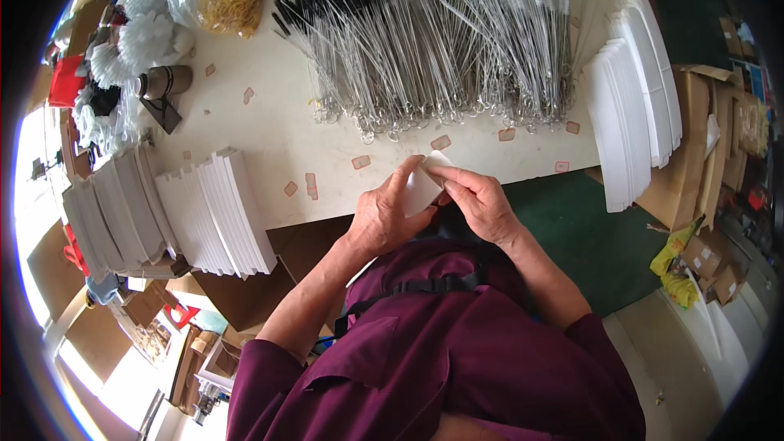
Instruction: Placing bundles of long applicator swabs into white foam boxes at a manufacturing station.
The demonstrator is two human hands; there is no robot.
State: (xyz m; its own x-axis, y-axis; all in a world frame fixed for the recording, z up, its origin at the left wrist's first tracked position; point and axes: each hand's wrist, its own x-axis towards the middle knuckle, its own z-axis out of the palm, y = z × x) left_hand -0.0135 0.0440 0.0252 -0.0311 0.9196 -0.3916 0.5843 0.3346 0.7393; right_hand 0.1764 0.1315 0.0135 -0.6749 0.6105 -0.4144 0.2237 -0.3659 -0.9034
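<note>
Holding a small white card piece point(420, 194) above the near edge of the pale table point(269, 135), the left hand point(382, 211) has its thumb and fingers closed around the card's left side. The right hand point(490, 211) lays its index finger over the far right part of the card, its thumb bent just beside; whether these fingers pinch it, I cannot tell, as the underside is hidden. Small red-marked stickers point(360, 162) are scattered on the table just beyond the hands. Farther off, a broad heap of wire-handled brushes point(433, 65) lies with looped ends toward the person, black bristles on the left, pale ones on the right. White card stacks stand at the table's near left point(216, 212) and far right point(633, 106). At the far left sit yellowish rubber bands point(231, 2) in clear plastic and, nearer, a metallic flask point(167, 82) on its side. An open cardboard box point(690, 155) stands beyond the right edge.
</note>
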